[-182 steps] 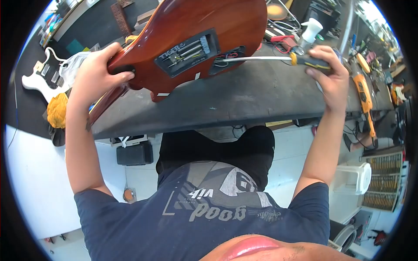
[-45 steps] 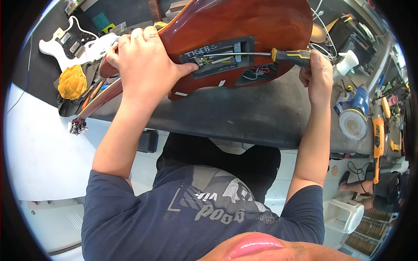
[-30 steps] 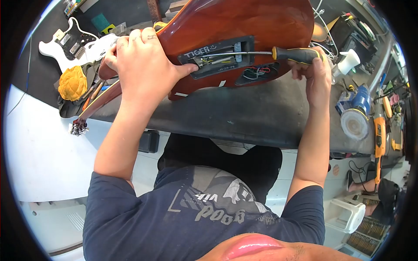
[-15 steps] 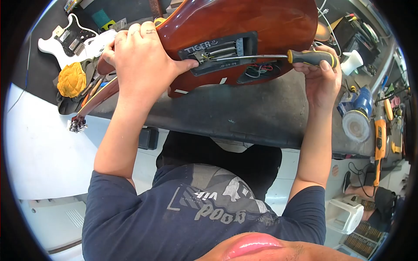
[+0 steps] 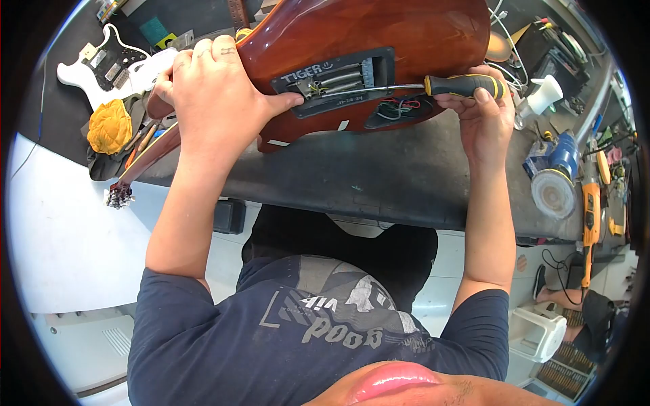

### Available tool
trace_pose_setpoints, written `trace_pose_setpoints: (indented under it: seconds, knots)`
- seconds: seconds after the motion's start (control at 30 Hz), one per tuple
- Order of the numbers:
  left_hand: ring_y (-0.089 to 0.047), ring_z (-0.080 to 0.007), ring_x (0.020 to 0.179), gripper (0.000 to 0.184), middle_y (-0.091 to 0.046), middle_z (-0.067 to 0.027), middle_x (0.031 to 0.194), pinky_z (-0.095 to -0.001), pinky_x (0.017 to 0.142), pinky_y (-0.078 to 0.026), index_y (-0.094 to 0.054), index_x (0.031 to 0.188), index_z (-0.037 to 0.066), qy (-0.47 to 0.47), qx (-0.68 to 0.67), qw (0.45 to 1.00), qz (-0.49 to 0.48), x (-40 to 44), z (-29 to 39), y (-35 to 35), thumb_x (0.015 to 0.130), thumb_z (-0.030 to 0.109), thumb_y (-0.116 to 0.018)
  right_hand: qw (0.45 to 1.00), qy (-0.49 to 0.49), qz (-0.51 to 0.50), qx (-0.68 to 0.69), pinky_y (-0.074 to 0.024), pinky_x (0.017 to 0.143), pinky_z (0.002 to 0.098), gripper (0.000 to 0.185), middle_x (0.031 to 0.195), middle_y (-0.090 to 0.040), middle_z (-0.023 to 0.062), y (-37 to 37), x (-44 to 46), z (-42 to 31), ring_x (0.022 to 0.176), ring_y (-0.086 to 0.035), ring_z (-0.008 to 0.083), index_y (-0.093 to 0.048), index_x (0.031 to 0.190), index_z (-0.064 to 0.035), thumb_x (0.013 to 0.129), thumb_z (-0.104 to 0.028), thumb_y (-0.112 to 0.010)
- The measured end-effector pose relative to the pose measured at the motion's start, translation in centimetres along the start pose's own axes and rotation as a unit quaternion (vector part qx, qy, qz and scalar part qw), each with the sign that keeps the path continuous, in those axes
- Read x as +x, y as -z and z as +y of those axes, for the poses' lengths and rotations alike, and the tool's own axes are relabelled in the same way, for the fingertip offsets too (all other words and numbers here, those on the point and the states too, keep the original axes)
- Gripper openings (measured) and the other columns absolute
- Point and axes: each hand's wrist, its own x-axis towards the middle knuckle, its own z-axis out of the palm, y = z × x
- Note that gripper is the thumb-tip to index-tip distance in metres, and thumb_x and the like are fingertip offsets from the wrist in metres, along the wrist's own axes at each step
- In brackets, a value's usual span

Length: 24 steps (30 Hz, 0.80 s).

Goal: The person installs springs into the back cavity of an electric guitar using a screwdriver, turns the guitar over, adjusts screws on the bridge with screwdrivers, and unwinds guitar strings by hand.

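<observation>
A glossy red-brown electric guitar [image 5: 426, 40] is tilted back-side up over the dark bench, its neck running down to the left. My left hand [image 5: 218, 95] grips the body near the neck, thumb at the corner of the spring cavity [image 5: 347, 76]. Tremolo springs show inside, and "TIGER" is written along the rim. In my right hand [image 5: 484, 111] is a yellow-and-black screwdriver [image 5: 462, 86]. Its long shaft lies across the cavity, with the tip by the spring claw near my left thumb; exact tip contact is unclear. Below, a second cavity [image 5: 401, 111] shows coloured wires.
A white guitar body [image 5: 91, 73] and a yellow cloth [image 5: 110, 127] lie on the left. To the right sit a blue power tool with a round disc [image 5: 554, 194] and an orange tool [image 5: 591, 215]. Another person's leg [image 5: 560, 296] shows at lower right.
My right hand and the screwdriver have shifted left, the handle now closer to the spring cavity. The guitar and my left hand have moved slightly left.
</observation>
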Motion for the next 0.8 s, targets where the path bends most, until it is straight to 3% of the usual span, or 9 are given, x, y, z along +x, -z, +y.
trace_pose_setpoints:
  seconds: [0.3, 0.4, 0.5, 0.53, 0.63, 0.67, 0.8]
  knots:
    - [-0.060, -0.0385, 0.128, 0.103, -0.071, -0.0200, 0.127, -0.0555, 0.104, -0.040, -0.066, 0.134, 0.000, -0.002, 0.011, 1.000, 0.002, 0.0, 0.0, 0.1, 0.058, 0.062, -0.099, 1.000, 0.011, -0.017, 0.020, -0.0692, 0.087, 0.0473, 0.039, 0.114, -0.073, 0.0251, -0.1, 0.1, -0.1, 0.096, -0.080, 0.0382, -0.055, 0.130, 0.0059, 0.101, -0.015, -0.070]
    - [-0.061, -0.0383, 0.127, 0.103, -0.070, -0.0195, 0.127, -0.0547, 0.104, -0.041, -0.066, 0.134, -0.001, 0.004, 0.009, 1.000, -0.011, 0.1, 0.1, 0.2, 0.058, 0.062, -0.099, 0.999, -0.014, -0.014, -0.041, -0.0690, 0.087, 0.0453, 0.037, 0.115, -0.074, 0.0235, -0.5, -0.1, -2.2, 0.099, -0.080, 0.0355, -0.059, 0.127, 0.0057, 0.101, -0.017, -0.074]
    - [-0.061, -0.0382, 0.127, 0.103, -0.070, -0.0193, 0.127, -0.0550, 0.104, -0.041, -0.066, 0.134, -0.001, 0.002, 0.010, 1.000, -0.006, 0.1, 0.1, 0.1, 0.059, 0.062, -0.099, 0.984, -0.042, -0.085, -0.149, -0.0685, 0.088, 0.0415, 0.036, 0.115, -0.076, 0.0200, 1.6, 0.0, -3.7, 0.101, -0.079, 0.0304, -0.064, 0.123, 0.0044, 0.101, -0.021, -0.077]
    - [-0.060, -0.0382, 0.127, 0.103, -0.070, -0.0193, 0.127, -0.0551, 0.105, -0.041, -0.066, 0.134, -0.001, 0.006, 0.012, 1.000, -0.009, 0.1, 0.2, 0.2, 0.059, 0.062, -0.099, 0.976, -0.064, -0.091, -0.188, -0.0673, 0.086, 0.0363, 0.038, 0.108, -0.077, 0.0143, 2.3, 0.1, -3.8, 0.098, -0.079, 0.0239, -0.065, 0.123, 0.0034, 0.102, -0.025, -0.078]
    - [-0.060, -0.0382, 0.128, 0.103, -0.070, -0.0194, 0.128, -0.0556, 0.106, -0.041, -0.066, 0.134, -0.001, 0.014, 0.017, 0.999, -0.027, 0.2, 0.5, 0.5, 0.059, 0.062, -0.098, 0.955, -0.088, -0.090, -0.269, -0.0625, 0.083, 0.0299, 0.040, 0.100, -0.075, 0.0091, 3.1, -0.2, -4.0, 0.089, -0.074, 0.0172, -0.064, 0.126, 0.0034, 0.102, -0.025, -0.078]
    - [-0.060, -0.0383, 0.128, 0.102, -0.070, -0.0195, 0.128, -0.0558, 0.106, -0.041, -0.066, 0.134, -0.001, 0.018, 0.017, 0.999, -0.035, 0.3, 0.5, 0.6, 0.060, 0.062, -0.098, 0.952, -0.088, -0.119, -0.269, -0.0551, 0.088, 0.0286, 0.038, 0.106, -0.070, 0.0083, 3.7, -0.3, -4.2, 0.094, -0.068, 0.0148, -0.063, 0.128, 0.0027, 0.103, -0.023, -0.076]
    - [-0.059, -0.0385, 0.129, 0.102, -0.069, -0.0198, 0.130, -0.0569, 0.106, -0.041, -0.065, 0.134, -0.001, 0.019, 0.029, 0.999, -0.034, 0.3, 0.6, 0.6, 0.060, 0.061, -0.098, 0.966, -0.017, -0.091, -0.242, -0.0483, 0.096, 0.0294, 0.040, 0.121, -0.064, 0.0100, 1.3, -0.8, -4.7, 0.111, -0.060, 0.0145, -0.062, 0.129, 0.0014, 0.102, -0.024, -0.077]
